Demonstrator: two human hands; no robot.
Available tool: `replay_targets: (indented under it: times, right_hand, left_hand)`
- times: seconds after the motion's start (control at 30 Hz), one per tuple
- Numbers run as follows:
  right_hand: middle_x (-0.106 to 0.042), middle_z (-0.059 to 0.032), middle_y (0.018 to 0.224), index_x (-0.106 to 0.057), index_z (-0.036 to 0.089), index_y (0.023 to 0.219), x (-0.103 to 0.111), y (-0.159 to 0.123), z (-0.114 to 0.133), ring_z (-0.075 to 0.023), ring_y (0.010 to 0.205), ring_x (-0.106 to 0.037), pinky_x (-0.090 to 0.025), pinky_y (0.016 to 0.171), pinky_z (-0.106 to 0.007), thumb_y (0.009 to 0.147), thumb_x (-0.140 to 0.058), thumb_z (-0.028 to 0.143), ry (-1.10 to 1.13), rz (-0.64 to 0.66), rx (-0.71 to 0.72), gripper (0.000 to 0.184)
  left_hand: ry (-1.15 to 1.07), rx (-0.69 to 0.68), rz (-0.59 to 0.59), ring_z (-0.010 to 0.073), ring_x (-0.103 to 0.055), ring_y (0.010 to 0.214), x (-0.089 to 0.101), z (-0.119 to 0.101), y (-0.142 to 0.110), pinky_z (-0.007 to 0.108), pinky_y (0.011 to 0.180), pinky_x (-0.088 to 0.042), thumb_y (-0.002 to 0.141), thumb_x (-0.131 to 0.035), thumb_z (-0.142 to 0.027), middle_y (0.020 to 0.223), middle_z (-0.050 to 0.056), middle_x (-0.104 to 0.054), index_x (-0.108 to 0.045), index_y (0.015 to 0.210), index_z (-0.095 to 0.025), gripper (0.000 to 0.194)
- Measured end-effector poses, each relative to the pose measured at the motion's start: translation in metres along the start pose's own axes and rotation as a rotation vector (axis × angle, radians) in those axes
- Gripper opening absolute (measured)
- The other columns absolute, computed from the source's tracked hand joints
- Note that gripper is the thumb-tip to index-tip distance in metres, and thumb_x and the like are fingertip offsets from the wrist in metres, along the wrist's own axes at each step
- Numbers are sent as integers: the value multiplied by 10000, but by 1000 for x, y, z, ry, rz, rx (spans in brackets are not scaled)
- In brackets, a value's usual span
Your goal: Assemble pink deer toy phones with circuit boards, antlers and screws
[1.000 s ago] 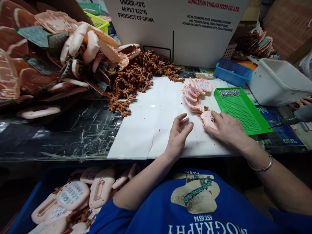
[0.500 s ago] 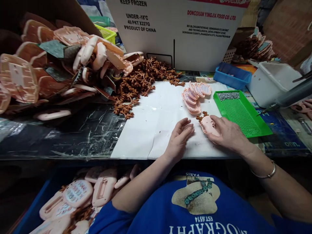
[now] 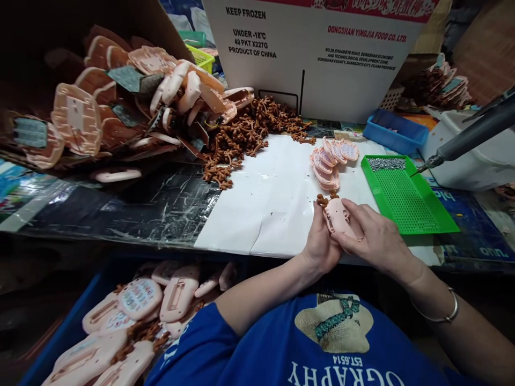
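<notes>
Between my two hands sits a pink plastic toy shell point(image 3: 340, 217), with brown antler pieces point(image 3: 328, 199) sticking out of its far end. My left hand point(image 3: 322, 241) grips its left side and underside, partly hidden beneath it. On the other side, my right hand point(image 3: 374, 236) closes round the right edge with fingers along the top. Beyond the hands, a fanned stack of pink shell parts with lilac keypads point(image 3: 328, 161) lies on the white sheet point(image 3: 265, 198).
A green tray point(image 3: 418, 209) with small screws stands right, a power screwdriver point(image 3: 454, 147) hanging over it. Brown antler pieces point(image 3: 245, 134) are heaped behind, beside a carton of opened pink shells point(image 3: 76, 115). A blue bin point(image 3: 68, 321) below holds several pink toys. A blue box point(image 3: 396, 131) sits farther back.
My left hand has moved right and closed on the toy shell, which only my right hand held before. The shell is now held between both hands. The view has shifted slightly.
</notes>
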State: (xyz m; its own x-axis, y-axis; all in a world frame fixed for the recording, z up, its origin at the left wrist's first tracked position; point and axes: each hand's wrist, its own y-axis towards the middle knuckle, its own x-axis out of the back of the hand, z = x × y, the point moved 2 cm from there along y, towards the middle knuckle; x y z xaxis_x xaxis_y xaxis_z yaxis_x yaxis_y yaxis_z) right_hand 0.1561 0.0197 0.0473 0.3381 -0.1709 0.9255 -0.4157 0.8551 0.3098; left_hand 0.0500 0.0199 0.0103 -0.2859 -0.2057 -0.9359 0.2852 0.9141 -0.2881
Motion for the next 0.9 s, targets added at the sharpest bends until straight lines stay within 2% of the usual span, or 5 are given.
replay_targets:
  times: [0.2,0.33,0.47,0.67,0.9]
  right_hand:
    - [-673,-153,1032,-497,94,1403,-6,-1,5,-302,878,-689,-595,737,-442,897,-525,650,23,-86,76,753]
    - [-641,-161,1126,-431,150,1456,-8,-3,3,-295,979,-665,-600,814,-449,887,-604,578,120,-121,140,732]
    - [-594,-167,1208,-360,204,1512,-9,-7,3,-293,1078,-627,-596,865,-449,912,-635,409,178,-210,229,691]
    - [-523,-189,1327,-254,266,1573,-15,-9,4,-322,1198,-571,-572,939,-507,906,-640,240,172,-286,313,772]
    - [-645,-120,1286,-495,233,1430,-8,-1,-3,-243,1163,-633,-546,993,-397,926,-638,359,590,-138,63,539]
  left_hand:
    - [57,-47,16,250,-631,1233,3,0,-6,377,1142,-422,1004,-324,-602,1109,125,-747,-726,1088,-128,626]
    - [151,-58,100,303,-544,1338,5,-3,-13,417,1175,-386,833,-557,-741,1247,138,-700,-705,1183,-137,713]
    - [343,-146,193,305,-508,1370,9,-8,-17,416,1196,-352,722,-831,-493,1367,83,-638,-641,1310,-219,677]
    - [524,-295,255,260,-533,1341,14,-17,-18,400,1185,-373,853,-725,-317,1396,68,-611,-585,1371,-235,543]
    - [512,-295,159,227,-640,1155,23,-24,-24,371,1042,-492,792,-785,-400,1288,48,-662,-617,1238,-268,495]
